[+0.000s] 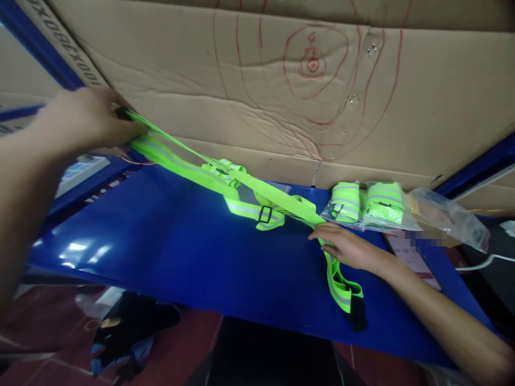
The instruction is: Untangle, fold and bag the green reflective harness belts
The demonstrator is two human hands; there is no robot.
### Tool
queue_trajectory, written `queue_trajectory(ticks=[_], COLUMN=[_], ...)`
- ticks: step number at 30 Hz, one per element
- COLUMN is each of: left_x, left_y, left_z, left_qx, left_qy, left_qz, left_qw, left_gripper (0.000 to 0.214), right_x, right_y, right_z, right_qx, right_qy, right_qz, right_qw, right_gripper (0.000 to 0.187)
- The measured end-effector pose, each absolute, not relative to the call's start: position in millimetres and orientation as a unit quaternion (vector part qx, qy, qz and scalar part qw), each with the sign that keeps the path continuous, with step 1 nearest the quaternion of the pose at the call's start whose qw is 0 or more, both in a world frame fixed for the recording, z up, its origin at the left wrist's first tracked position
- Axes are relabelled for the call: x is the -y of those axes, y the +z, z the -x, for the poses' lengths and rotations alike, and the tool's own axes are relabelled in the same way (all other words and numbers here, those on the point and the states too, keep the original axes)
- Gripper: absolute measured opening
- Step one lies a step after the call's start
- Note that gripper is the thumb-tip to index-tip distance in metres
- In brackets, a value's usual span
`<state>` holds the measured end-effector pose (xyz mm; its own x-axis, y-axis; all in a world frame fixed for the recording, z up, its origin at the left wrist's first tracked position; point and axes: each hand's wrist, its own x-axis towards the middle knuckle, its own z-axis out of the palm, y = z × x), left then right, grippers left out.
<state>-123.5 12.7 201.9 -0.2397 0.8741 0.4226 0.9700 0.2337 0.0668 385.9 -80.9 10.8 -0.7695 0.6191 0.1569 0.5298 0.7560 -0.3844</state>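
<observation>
A neon yellow-green reflective strap (181,167) with a silver stripe stretches slantwise above the blue table (181,241). My left hand (96,118) is closed on its raised far-left end, where a dark piece shows between the fingers. My right hand (341,244) grips the strap farther right, low over the table. Past my right hand a loop of strap hangs down to a black end piece (357,313). A black slide buckle (265,214) sits on a loose stretch between the hands. Behind the strap lies a rolled neon band (225,169), partly covered.
Two clear bags with rolled neon bands (345,201) (384,202) lie at the back right, beside a crumpled plastic bag (450,214). A phone-like screen (412,257) lies by my right forearm. Cardboard (181,64) with red drawn rings walls the back.
</observation>
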Motion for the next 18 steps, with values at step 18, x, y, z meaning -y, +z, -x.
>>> queue_trajectory(ticks=[18], left_x=[0.0], left_y=[27.2], left_z=[222.3], left_qx=[0.708], left_qy=[-0.273], left_qz=[0.633], left_qw=[-0.153], left_gripper=[0.08], right_x=[59.0], right_y=[4.9], right_z=[-399.1], right_qx=[0.883], right_qy=[-0.007], right_qz=[0.452], right_qw=[0.129], right_gripper=[0.062])
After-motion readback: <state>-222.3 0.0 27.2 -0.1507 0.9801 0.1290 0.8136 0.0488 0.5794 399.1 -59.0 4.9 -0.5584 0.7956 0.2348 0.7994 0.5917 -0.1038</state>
